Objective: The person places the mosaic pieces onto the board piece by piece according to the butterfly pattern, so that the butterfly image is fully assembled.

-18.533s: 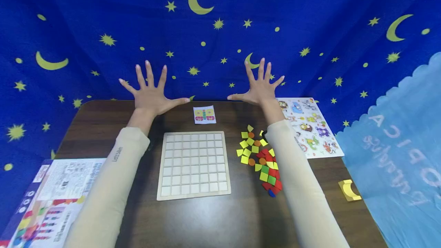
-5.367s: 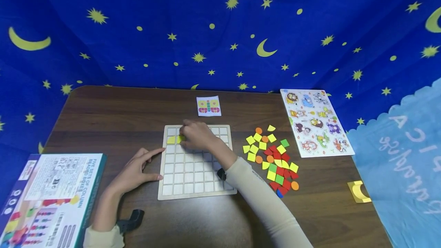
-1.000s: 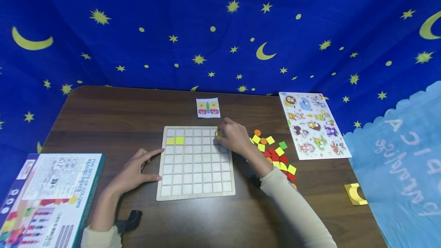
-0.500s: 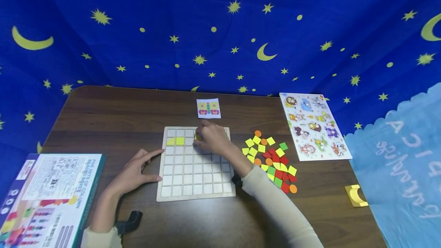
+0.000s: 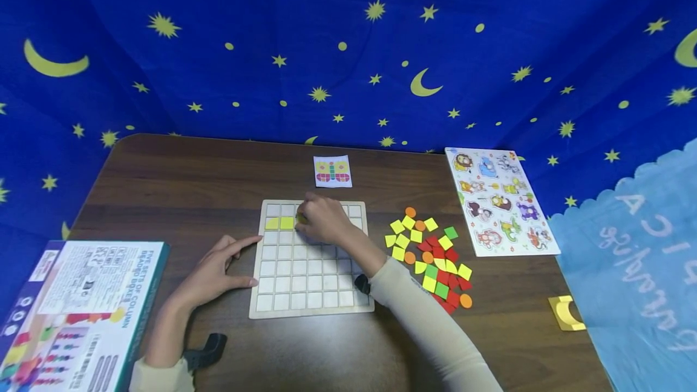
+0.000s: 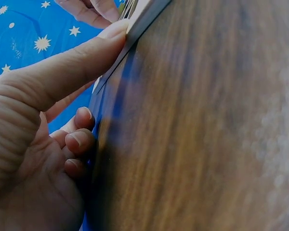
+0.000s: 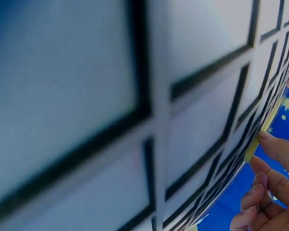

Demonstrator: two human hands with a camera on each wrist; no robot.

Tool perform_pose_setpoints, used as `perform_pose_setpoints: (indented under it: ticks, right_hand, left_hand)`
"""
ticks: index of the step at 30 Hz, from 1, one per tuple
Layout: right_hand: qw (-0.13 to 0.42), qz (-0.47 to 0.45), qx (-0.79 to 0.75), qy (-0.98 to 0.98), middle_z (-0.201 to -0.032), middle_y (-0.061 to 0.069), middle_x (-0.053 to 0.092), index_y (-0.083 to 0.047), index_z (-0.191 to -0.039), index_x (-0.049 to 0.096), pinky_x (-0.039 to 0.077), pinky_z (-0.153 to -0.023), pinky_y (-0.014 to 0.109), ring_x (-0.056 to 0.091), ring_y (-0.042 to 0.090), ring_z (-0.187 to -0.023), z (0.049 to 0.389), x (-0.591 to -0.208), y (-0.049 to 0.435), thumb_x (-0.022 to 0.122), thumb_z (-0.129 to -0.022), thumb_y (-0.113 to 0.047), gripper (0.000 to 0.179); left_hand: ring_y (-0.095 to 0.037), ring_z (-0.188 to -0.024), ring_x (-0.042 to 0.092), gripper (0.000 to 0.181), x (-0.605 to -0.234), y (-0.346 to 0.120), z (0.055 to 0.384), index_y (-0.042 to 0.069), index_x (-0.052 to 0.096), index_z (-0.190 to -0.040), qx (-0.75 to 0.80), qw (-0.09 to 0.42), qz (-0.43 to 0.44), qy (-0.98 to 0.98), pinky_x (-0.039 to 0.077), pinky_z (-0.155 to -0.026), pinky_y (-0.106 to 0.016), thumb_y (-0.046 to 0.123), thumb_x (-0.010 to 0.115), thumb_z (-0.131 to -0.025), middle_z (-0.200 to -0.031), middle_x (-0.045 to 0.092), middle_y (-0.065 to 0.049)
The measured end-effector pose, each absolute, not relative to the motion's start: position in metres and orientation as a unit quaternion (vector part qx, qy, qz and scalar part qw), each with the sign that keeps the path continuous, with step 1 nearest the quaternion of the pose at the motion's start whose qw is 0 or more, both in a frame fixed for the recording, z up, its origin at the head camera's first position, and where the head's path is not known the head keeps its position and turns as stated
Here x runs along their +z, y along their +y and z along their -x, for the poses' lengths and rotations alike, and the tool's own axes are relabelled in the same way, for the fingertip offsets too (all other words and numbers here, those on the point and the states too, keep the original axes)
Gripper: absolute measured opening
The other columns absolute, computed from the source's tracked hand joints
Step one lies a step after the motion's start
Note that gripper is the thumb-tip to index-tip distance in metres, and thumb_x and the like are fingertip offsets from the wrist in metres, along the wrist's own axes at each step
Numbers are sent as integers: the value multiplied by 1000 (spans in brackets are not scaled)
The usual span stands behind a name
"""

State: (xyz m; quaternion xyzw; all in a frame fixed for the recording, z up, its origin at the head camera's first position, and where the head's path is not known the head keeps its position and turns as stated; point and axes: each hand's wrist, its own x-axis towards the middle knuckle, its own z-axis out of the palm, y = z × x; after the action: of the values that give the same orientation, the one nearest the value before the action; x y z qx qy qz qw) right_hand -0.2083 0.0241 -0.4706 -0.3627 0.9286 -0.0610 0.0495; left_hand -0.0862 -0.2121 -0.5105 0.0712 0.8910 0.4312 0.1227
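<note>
A pale wooden grid board (image 5: pixel 284 302) lies on the table. In its second row sit a yellow quarter-round tile (image 5: pixel 271 224) and a yellow square tile (image 5: pixel 286 223). Just right of them my right hand (image 5: pixel 325 220) pinches another yellow tile (image 7: pixel 251 150) between thumb and finger, at the board's surface. The fingers hide most of that tile, so its exact shape cannot be told. My left hand (image 5: pixel 215 268) touches the board's left edge with extended thumb and index finger. In the left wrist view, its thumb (image 6: pixel 86 60) lies against the board's edge, the other fingers bent below.
A butterfly pattern card (image 5: pixel 332 172) lies behind the board. Right of the board are loose yellow, red, green and orange tiles (image 5: pixel 416 236). An animal puzzle board (image 5: pixel 498 201), a yellow cut-out block (image 5: pixel 567 313) and a boxed bead set (image 5: pixel 103 283) lie farther out.
Over the last second my right hand has moved left across the board, carrying the yellow tile from the right side to beside the two placed tiles. My left hand stays at the edge.
</note>
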Motion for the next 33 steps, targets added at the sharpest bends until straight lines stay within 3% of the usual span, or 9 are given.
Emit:
perform_pose_setpoints:
  ticks: [7,15,29,33]
  right_hand:
    - [35,361,-61,930,-90,-2,63,-18,-91,77,49,-61,27,56,9,-72,207,-474,24,76,-86,-35,18]
    - [44,352,-67,932,-90,-3,64,-17,-91,76,49,-62,25,59,9,-75,205,-474,23,77,-86,-36,20]
    - [55,347,-107,930,-98,-6,67,-22,-102,78,52,-71,26,64,9,-83,209,-476,25,76,-85,-39,24]
    - [69,339,-112,932,-109,-3,68,-22,-110,76,54,-76,30,66,13,-93,209,-472,30,75,-87,-40,29]
  left_hand:
    - [-16,-80,33,82,-510,-211,87,24,47,-148,430,125,-67,892,31,-69,-29,32,85,-76,-95,36,-3]
    - [-16,-80,32,82,-510,-211,86,22,47,-149,434,124,-73,889,31,-69,-29,30,85,-77,-95,35,-3]
    - [-15,-80,33,82,-508,-211,86,20,47,-148,424,116,-76,895,31,-70,-29,30,85,-76,-95,36,-3]
    - [-15,-80,32,82,-508,-211,86,22,46,-149,423,122,-78,894,30,-70,-30,34,84,-77,-95,35,-3]
